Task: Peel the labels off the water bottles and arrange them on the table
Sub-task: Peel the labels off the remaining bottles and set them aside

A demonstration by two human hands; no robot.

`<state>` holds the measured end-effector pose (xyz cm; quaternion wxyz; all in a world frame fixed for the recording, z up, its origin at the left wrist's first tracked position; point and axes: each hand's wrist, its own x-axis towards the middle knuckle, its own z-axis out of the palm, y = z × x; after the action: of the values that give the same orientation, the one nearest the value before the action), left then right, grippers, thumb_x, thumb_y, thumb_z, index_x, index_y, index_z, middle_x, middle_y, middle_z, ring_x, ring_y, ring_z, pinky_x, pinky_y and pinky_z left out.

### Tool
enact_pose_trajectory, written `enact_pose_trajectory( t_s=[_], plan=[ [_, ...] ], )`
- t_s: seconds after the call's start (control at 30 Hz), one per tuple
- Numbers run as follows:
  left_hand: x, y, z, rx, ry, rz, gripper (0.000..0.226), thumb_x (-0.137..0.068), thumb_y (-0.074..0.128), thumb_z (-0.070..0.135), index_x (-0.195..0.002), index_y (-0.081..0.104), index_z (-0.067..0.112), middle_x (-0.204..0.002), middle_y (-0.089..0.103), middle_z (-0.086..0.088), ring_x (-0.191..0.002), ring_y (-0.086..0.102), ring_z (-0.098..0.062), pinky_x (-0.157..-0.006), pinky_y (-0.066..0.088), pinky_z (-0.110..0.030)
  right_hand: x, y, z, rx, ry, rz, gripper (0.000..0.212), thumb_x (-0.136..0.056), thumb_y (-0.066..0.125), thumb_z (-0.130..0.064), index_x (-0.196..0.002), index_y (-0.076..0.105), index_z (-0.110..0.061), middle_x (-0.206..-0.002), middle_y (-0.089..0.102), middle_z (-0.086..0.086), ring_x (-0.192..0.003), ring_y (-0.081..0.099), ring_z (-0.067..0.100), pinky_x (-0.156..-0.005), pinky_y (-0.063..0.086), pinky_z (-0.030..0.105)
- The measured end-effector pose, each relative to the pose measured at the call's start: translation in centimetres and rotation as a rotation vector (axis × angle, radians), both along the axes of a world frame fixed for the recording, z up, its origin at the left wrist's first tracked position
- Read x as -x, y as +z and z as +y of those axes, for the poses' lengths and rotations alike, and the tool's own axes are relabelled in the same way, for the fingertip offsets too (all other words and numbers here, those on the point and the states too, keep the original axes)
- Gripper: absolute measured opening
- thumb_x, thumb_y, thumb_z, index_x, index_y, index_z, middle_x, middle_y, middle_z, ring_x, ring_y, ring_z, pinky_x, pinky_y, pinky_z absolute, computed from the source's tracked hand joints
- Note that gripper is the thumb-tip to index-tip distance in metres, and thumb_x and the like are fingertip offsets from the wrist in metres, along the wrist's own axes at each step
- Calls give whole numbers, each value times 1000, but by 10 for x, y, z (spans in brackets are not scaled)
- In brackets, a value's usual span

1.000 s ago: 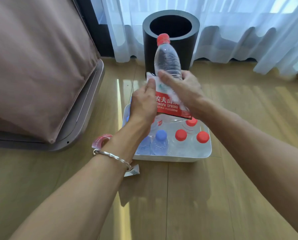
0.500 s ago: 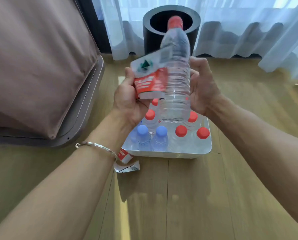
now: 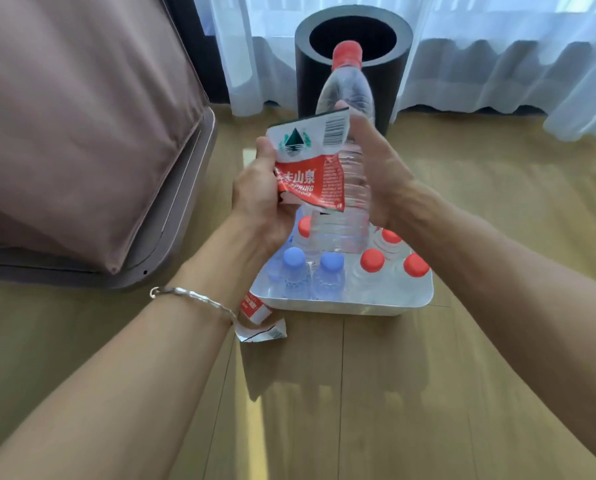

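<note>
Water bottle (image 3: 345, 98) held upright in the air above the tray, label partly peeled.
Right hand (image 3: 383, 174) grips the clear, red-capped bottle body from the right, thumb across the front; left hand (image 3: 262, 199) pinches the crumpled red-white label (image 3: 310, 161), which flares out to the left, its right edge against the plastic. Can't tell if it's still stuck there. Black cylindrical bin (image 3: 352, 77) behind. White tray (image 3: 341, 304) on wood floor (image 3: 393, 393) holds upright bottles: blue caps (image 3: 294, 257) front left, red caps (image 3: 372, 260) right and behind. Torn label scraps (image 3: 260, 325) on floor just beside tray's front-left corner. Silver bracelet (image 3: 192, 296) on left wrist.
</note>
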<state>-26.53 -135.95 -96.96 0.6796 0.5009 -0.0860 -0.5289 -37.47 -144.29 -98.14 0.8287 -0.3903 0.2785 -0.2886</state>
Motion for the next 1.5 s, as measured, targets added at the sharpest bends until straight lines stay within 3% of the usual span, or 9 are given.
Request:
enact_pose_trajectory(
  t_s=[0.13,0.2,0.37,0.57,0.9,1.0,1.23,1.4,1.5],
  plan=[
    [-3,7,9,88,-3,294,34,-99,37,17,-72,55,9,-46,48,1,-42,46,-8,-53,57,-30,8,-3,0,-109,81,-181,52,-71,72,-48,-90,54,-3,-73,56,11,-63,59,23,-60,52,30],
    [-2,22,9,166,19,316,17,-88,40,9,-71,45,12,-38,37,3,-34,41,-8,-56,59,-42,7,1,-1,-160,103,-258,51,-66,74,-50,-81,49,-8,-65,49,6,-61,49,20,-58,47,28],
    [-40,11,-1,-99,86,-373,46,-94,49,53,-93,70,13,-84,70,-9,-78,68,-26,-85,57,-54,2,16,7,125,63,-21,40,-86,59,-46,-97,58,-8,-76,58,6,-65,60,19,-60,54,29],
    [-91,-50,46,-805,-95,-1188,42,-97,46,41,-101,71,7,-112,68,-21,-106,61,-40,-85,47,-40,2,13,8,262,-106,101,44,-76,72,-38,-105,56,-9,-78,61,5,-70,61,21,-69,55,38],
    [-99,-99,92,-1315,-391,-1288,35,-99,51,29,-128,60,13,-129,59,-19,-120,56,-38,-92,46,-40,12,15,0,674,-331,444,54,-68,84,-35,-102,42,-29,-92,64,-7,-79,65,0,-77,53,20],
    [-94,-103,95,-1290,-457,-1256,37,-95,53,24,-130,57,13,-129,58,-18,-119,57,-38,-94,45,-40,16,2,4,735,-287,529,69,-64,87,-35,-114,41,-20,-97,65,-1,-92,68,14,-87,56,34],
    [-72,-77,63,-939,-259,-1379,41,-93,45,17,-134,51,15,-136,48,-15,-121,51,-37,-97,41,-42,19,-16,8,832,-271,721,52,-73,79,-15,-112,45,-22,-84,55,-13,-74,56,0,-62,42,7],
    [-68,-79,45,-1062,-401,-1325,44,-92,46,23,-134,54,13,-135,53,-16,-119,54,-38,-94,44,-40,16,-22,9,906,-177,839,41,-71,77,-29,-102,51,-21,-81,59,-11,-78,60,10,-69,46,28],
    [-73,-99,54,-1090,-571,-1229,43,-92,49,27,-133,53,14,-128,59,-15,-107,59,-35,-80,47,-35,18,-22,9,941,-125,836,44,-73,79,-30,-105,51,-19,-83,59,-11,-77,59,6,-66,45,24]
  ],
)
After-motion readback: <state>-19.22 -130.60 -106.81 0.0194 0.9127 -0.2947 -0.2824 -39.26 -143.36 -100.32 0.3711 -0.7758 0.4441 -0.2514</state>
